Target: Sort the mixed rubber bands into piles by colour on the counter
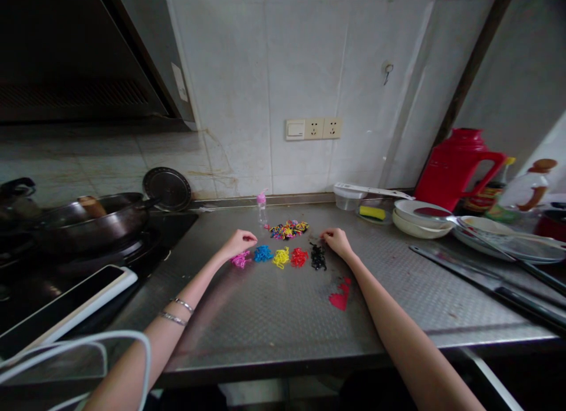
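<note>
My left hand [240, 243], fingers pinched together, is just above and left of a pile of pink bands [241, 259]. My right hand [336, 242] is closed in a pinch beside a pile of black bands [318, 257]. Whatever either hand holds is too small to make out. Between the hands lie a blue pile [263, 253], a yellow pile [280, 257] and a red pile [299, 257] of small stretchy-looking bands. Behind this row sits a mixed-colour pile [288, 229]. A small clear bottle with a pink cap [262, 209] stands behind on the left.
The metal counter [265, 316] bears a red heart-shaped patch [339, 296]. On the left are a pan [95, 222] on the stove and a white device [66, 308] with cables. Bowls [420, 222], a yellow sponge [372, 213], a red thermos [455, 172] and a long knife-like tool [460, 268] lie right.
</note>
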Tool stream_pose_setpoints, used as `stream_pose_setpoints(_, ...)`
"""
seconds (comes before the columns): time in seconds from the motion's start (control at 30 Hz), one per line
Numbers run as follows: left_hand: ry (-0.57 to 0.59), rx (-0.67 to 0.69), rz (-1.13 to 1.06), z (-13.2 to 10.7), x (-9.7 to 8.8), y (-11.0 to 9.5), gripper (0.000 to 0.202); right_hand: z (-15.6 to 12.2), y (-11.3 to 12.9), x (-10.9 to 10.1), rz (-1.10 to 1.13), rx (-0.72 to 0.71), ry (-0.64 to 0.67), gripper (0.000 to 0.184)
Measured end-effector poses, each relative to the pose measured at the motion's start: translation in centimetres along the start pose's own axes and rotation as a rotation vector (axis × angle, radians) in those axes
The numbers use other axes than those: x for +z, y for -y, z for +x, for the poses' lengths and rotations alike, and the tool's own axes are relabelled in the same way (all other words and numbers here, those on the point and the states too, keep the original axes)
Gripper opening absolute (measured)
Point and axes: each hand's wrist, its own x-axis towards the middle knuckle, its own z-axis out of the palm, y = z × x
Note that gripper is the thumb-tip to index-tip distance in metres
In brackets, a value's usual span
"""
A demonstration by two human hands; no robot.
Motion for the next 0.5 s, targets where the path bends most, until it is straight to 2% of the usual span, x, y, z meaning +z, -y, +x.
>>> stream_pose_setpoints(0.13, -0.071, -0.045, -0.029, 0.2, -0.2, 0.8, 0.024, 0.1, 0.4, -0.1, -0.012, -0.033, -0.008, 0.028)
stream_pose_setpoints(0.23, -0.112, -0.043, -0.023, 0.4, -0.2, 1.2, 0.023, 0.3, 1.6, 0.0, -0.043, -0.072, -0.006, 0.029)
stream_pose_setpoints(0.37, -0.139, -0.04, -0.007, 0.4, -0.2, 1.0, 0.023, 0.9, 4.5, 0.8, -0.109, -0.133, 0.085, 0.03)
stream_pose_setpoints(0.5, -0.152, -0.036, 0.0, 0.3, -0.3, 0.7, 0.023, 1.6, 7.6, 2.4, -0.162, -0.271, 0.206, 0.032)
